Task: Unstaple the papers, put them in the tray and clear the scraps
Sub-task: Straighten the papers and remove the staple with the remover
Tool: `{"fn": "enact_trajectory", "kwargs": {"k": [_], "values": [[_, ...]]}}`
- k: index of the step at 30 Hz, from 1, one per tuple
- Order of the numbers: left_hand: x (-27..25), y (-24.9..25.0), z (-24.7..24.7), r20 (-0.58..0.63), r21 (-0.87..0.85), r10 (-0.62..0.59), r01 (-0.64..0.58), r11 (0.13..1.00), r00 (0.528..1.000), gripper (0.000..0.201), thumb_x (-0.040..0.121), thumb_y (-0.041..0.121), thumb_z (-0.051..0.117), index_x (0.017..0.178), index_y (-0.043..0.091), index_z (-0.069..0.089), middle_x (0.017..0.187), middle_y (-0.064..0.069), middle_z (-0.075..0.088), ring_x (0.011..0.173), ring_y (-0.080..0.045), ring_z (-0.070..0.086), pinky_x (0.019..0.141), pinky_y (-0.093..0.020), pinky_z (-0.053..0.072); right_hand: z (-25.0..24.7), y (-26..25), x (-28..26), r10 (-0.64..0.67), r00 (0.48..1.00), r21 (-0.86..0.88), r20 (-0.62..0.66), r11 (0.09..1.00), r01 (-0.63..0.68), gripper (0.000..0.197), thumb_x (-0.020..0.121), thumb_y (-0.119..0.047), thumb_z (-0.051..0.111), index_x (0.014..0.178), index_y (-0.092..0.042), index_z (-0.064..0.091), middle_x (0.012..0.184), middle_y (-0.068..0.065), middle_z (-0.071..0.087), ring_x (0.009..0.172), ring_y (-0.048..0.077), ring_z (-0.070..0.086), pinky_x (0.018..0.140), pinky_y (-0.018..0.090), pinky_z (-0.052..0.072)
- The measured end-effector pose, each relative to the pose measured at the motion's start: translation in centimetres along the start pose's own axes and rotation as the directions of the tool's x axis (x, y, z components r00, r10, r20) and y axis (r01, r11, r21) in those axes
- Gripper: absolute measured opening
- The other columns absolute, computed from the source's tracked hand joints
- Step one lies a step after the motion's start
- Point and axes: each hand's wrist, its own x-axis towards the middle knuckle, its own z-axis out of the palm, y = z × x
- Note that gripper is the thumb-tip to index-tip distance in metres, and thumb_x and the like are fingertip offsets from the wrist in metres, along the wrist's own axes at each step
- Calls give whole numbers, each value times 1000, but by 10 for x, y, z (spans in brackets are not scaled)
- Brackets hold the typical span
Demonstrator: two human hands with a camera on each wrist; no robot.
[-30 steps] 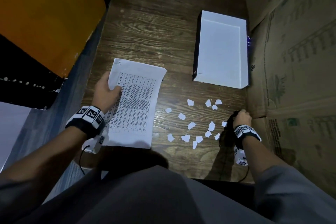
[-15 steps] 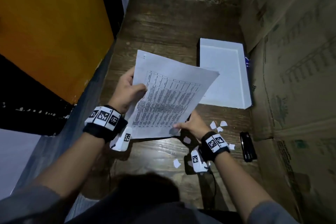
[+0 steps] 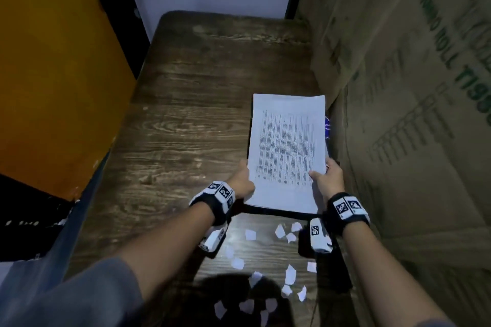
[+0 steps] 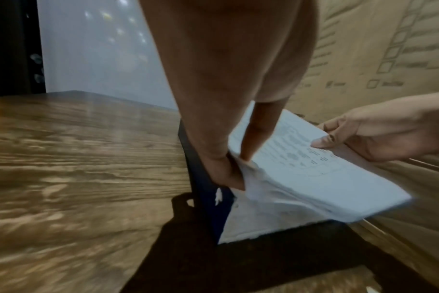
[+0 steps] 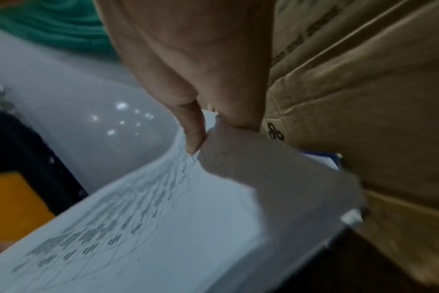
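Observation:
I hold the printed papers (image 3: 288, 151) flat and low over the tray, which they almost entirely cover. My left hand (image 3: 245, 180) pinches their near left edge and my right hand (image 3: 322, 175) pinches the near right edge. Only the tray's dark front wall (image 3: 276, 212) shows under the sheets. In the left wrist view my left hand (image 4: 236, 166) grips the papers (image 4: 313, 170) beside the tray's dark side wall (image 4: 203, 178). The right wrist view shows my right hand (image 5: 203, 138) clamping the papers (image 5: 163, 218). Several white paper scraps (image 3: 291, 237) lie on the table in front of the tray.
The wooden table (image 3: 186, 127) stretches away to the left of the tray. A cardboard wall (image 3: 411, 114) stands close on the right and an orange panel (image 3: 53, 74) on the left. A black tool (image 3: 341, 277) lies under my right forearm, partly hidden.
My right hand left the black tool and took hold of the papers. Both hands lifted them off the table's left side and carried them right, over the tray.

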Motion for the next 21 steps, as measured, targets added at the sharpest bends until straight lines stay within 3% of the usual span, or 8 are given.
{"fn": "enact_trajectory", "kwargs": {"k": [2,4,7,11,14,16,19,21], "values": [[25,12,8,-72,-8,-54,53,999,996,70,71,-15,49,130,10,22,95,-13,52,71,-22,54,51,-29,45,1,-6,30,10,999,-141,-48,990,-17,41,81,6,66,120,1,54,115,18,64,102,28,62,83,26,44],[48,23,17,-107,4,-77,78,997,991,68,73,-15,51,131,10,24,95,-11,48,69,-19,49,55,-28,44,5,-6,58,36,998,-245,-47,968,-47,43,81,4,66,122,1,53,117,21,64,103,30,63,78,24,43],[72,29,28,-170,63,-94,106,992,981,67,78,-14,49,134,13,24,99,-7,43,64,-12,43,54,-23,39,13,-4,85,58,998,-372,-23,926,-62,46,85,-1,64,127,-3,47,119,23,61,105,34,61,81,32,47],[90,31,31,-220,140,-87,120,983,972,68,80,-12,51,137,11,22,104,-9,48,75,-18,49,60,-25,44,21,1,105,76,996,-462,39,885,-50,51,89,-6,58,135,-5,36,123,25,56,109,38,57,89,39,47],[97,34,34,-241,226,-88,144,963,967,63,82,-6,53,137,6,24,103,-13,51,85,-23,52,77,-33,49,26,9,113,80,994,-538,69,842,-31,54,88,-2,53,137,0,31,131,27,49,119,40,50,98,43,41],[99,37,36,-240,253,-91,153,955,967,59,83,-5,51,136,3,25,113,-17,54,99,-27,56,83,-32,48,26,12,116,92,993,-560,77,828,-33,53,89,-1,50,138,1,30,132,28,48,121,41,48,100,44,39],[97,40,36,-215,345,-66,139,928,974,51,86,-1,50,132,-1,29,121,-20,54,94,-26,53,75,-27,41,24,19,120,105,989,-584,101,811,-26,60,88,-2,51,142,-1,24,135,28,45,122,42,46,101,45,38],[92,40,36,-187,362,-61,126,924,981,43,87,2,47,128,-2,32,111,-19,55,89,-26,50,69,-28,40,23,22,117,99,990,-590,103,807,-19,68,85,-1,54,144,-3,20,139,27,41,124,42,44,102,45,38]]}}
